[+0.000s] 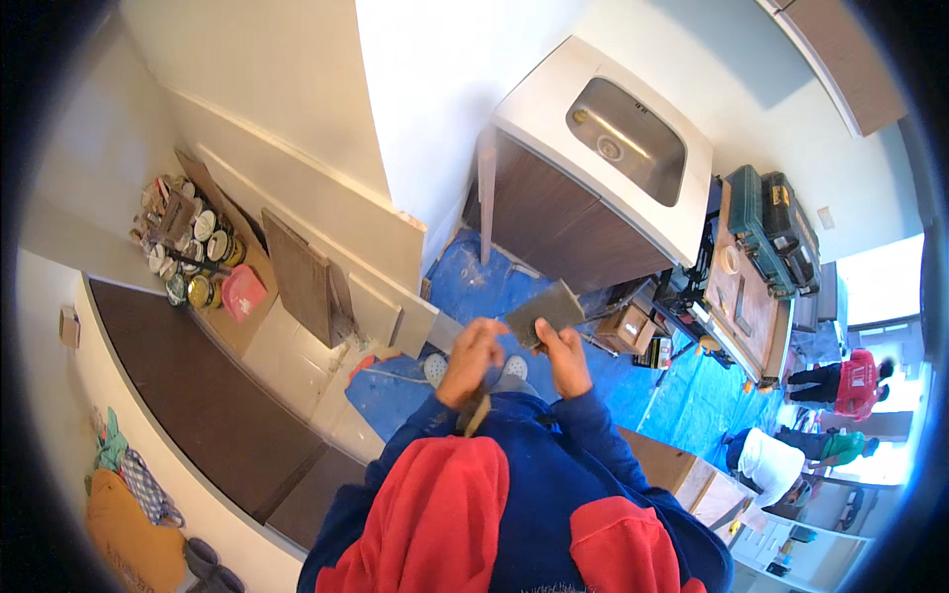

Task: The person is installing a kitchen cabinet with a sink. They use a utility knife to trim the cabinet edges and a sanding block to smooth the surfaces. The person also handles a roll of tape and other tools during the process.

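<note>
In my right hand (566,361) is a flat, square grey-brown piece (544,314), with the thumb lying on its face and the fingers behind it. My left hand (474,362) is just left of the piece, its fingers curled in and slightly blurred. Whether anything is between those fingers is hidden. A narrow tan strip (478,416) shows beside my left wrist, against my dark blue top; what it is I cannot make out. Both hands are in front of my body, above my shoes (435,369) and the blue floor sheet (386,397).
Ahead stands a counter (534,109) with a steel sink (633,143). To the right are a workbench (756,331) with tool cases (781,237) and a cardboard box (625,328). Paint tins (203,291) and a pink dustpan (242,293) are at left. Several people (858,383) are far right.
</note>
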Demonstrator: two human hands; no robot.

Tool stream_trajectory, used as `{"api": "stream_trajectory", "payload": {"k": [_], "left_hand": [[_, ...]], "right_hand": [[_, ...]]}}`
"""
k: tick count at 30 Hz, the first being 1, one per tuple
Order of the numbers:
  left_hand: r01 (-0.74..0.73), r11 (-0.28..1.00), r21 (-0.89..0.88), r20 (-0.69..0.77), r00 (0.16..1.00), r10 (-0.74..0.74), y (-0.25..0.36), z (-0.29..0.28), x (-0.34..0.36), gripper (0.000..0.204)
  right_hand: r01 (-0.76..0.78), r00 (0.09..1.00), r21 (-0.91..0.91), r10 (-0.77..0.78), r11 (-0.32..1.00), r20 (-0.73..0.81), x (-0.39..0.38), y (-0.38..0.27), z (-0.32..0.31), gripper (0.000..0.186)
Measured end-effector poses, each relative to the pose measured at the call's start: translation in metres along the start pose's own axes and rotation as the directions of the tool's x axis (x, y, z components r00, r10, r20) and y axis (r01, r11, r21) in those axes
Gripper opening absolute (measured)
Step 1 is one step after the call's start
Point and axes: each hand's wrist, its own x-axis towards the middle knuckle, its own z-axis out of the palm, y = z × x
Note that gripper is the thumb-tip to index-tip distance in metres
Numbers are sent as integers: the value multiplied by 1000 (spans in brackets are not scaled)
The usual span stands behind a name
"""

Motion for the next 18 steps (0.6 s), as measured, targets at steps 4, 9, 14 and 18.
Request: {"api": "stream_trajectory", "payload": {"k": [4,9,14,18], "left_hand": [[118,909,-399,-330,907,-263,-34,-74,5,66],[91,884,-459,-553,750,-364,-91,-110,-35,66],[60,818,-572,-500,765,-406,-121,-128,-43,64],[-175,685,-707,-547,749,-374,-148,-156,-40,64]], "right_hand": [[84,993,-116,-93,990,-78,82,11,13,30],[138,966,-208,-178,968,-189,186,24,36,35],[232,903,-276,-312,933,-296,309,15,73,35],[253,836,-387,-402,887,-374,376,-14,99,34]]}}
